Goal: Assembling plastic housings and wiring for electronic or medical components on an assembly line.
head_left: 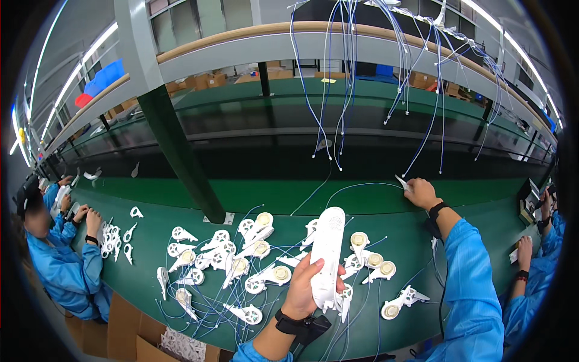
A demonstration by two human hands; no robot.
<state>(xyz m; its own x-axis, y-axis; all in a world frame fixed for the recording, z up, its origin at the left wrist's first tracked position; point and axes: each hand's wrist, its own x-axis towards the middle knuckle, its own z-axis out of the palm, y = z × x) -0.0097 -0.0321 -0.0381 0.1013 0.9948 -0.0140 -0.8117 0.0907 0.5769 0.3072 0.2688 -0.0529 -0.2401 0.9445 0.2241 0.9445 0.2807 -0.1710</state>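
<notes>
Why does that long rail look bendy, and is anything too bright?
Head view: the wide lens bends the rail, a ceiling light glares white, the corners go black, and the white case in the left hand looks fairly sharp.

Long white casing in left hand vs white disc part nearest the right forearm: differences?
Casing is long and broad; disc part has a round cream disc. Casing is larger; disc part smaller. Casing is in the left hand; disc part lies on the table. Both are mainly white.
</notes>
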